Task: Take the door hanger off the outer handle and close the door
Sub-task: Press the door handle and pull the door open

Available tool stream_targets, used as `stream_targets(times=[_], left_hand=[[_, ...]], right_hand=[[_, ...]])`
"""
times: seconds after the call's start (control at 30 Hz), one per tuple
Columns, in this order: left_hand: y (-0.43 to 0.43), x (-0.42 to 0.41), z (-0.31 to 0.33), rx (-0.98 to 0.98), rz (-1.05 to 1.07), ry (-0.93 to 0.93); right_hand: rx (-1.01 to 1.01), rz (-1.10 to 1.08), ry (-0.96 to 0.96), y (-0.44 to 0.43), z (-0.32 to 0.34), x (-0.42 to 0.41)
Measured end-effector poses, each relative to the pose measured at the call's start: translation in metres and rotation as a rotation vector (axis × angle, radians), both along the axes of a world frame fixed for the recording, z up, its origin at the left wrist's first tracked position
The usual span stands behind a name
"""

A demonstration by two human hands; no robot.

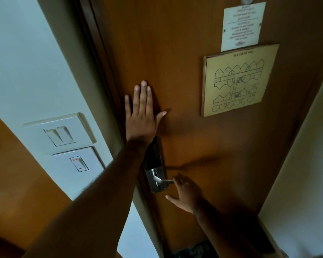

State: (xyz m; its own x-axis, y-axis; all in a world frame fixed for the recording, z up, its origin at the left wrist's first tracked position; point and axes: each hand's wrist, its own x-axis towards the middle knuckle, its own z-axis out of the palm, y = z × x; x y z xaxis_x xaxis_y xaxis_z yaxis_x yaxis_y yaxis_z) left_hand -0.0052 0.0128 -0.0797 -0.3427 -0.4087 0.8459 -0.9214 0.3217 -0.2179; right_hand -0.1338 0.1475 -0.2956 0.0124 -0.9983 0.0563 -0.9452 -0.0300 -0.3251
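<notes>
Left hand (141, 116) is pressing flat on the door (175, 53), fingers (143, 94) spread; right hand (187, 194) is hovering open beside the handle (163, 181).

Door (185, 53), brown wood, carries everything here. On it: lock plate (155, 171) with lever (164, 181), fire plan (238, 81), white notice (242, 25) above plan. My left hand (141, 116) flat on wood, above lock plate.

Smooth wood-grain door (185, 62), satin sheen. Brushed-metal handle (163, 181) on dull steel plate (155, 183). Glossy white plastic switches (63, 135); matt paper notice (241, 25).
</notes>
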Motion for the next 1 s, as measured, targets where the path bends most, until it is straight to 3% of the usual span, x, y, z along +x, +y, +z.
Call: stream_targets(times=[0.27,0.4,0.6,0.77,0.87,1.0], left_hand=[[0.085,0.036,-0.037,0.137,-0.008,0.168],[0.122,0.05,-0.058,0.238,-0.148,0.327],[0.175,0.067,-0.082,0.755,-0.563,0.935],[0.217,0.075,-0.107,1.119,-0.753,1.096],[0.253,0.07,-0.122,1.332,-0.816,1.228],[0.304,0.061,-0.142,1.415,-0.826,1.246]], right_hand=[[0.074,-0.057,0.021,0.072,0.002,0.005],[0.106,-0.09,0.054,0.105,0.011,0.009],[0.101,-0.086,0.192,0.147,0.036,0.012],[0.156,-0.084,0.245,0.187,0.07,0.029],[0.003,-0.087,0.245,0.224,0.105,0.036],[-0.318,-0.129,0.356,0.264,0.173,0.048]])
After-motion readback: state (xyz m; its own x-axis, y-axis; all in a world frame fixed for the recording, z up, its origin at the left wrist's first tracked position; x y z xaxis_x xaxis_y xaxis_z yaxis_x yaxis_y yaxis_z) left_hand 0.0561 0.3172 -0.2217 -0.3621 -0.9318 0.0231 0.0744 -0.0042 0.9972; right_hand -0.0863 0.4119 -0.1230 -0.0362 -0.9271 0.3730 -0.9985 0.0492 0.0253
